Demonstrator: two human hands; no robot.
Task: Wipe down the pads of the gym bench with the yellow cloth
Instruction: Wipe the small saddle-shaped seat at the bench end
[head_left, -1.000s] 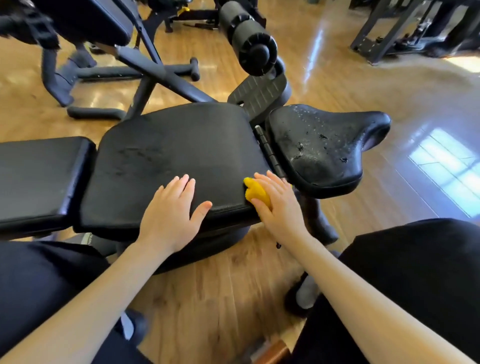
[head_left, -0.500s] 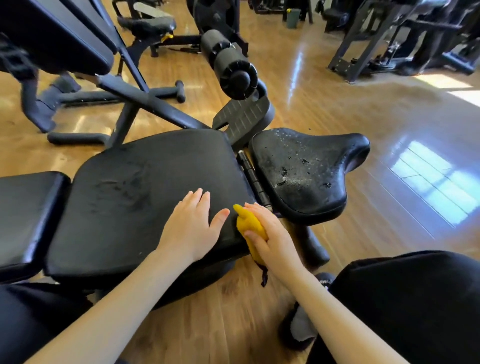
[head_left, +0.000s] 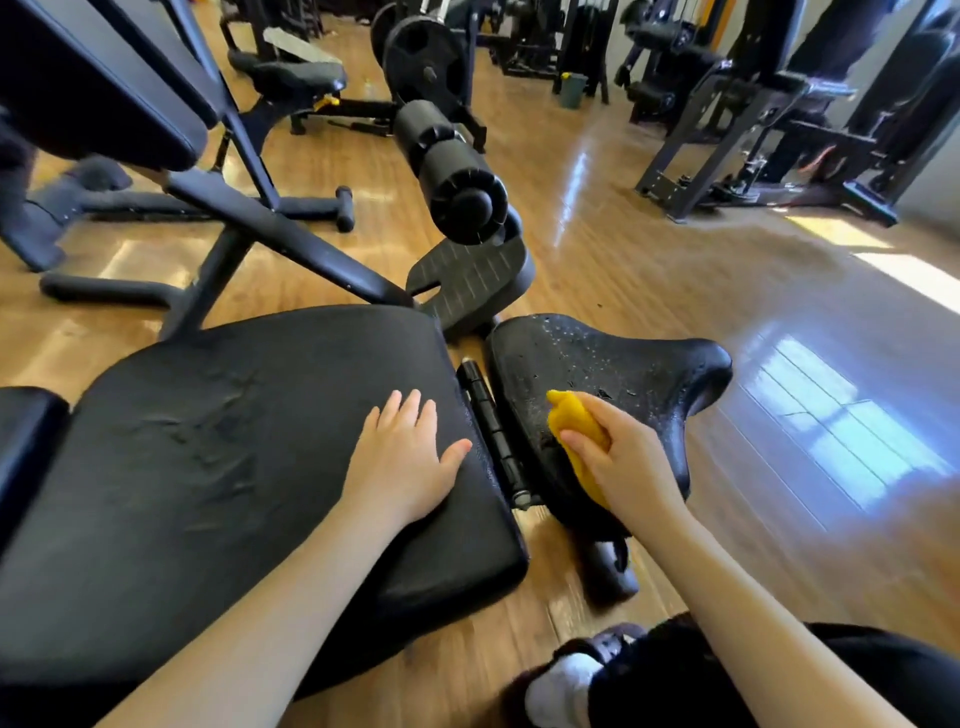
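The fingers (head_left: 582, 444) of the right hand (head_left: 623, 462) are curled round the yellow cloth (head_left: 574, 423), bunching it and pressing it onto the near left part of the small seat pad (head_left: 634, 374), right of the frame's centre. Droplets speckle that pad's top. The left hand (head_left: 402, 462) lies flat, its fingers (head_left: 410, 410) straight and slightly spread, gripping nothing, on the right end of the large middle pad (head_left: 208, 441), which fills the lower left of the frame and shows creases in its surface. A black hinge bar (head_left: 491, 426) runs between the two pads, between the two hands. Just above the seat pad stand a ribbed foot plate (head_left: 470, 278) and a foam roller (head_left: 452, 171). At the far left edge shows a third pad (head_left: 26, 431). Another bench (head_left: 130, 104) fills the upper left, on the wooden floor (head_left: 675, 291).
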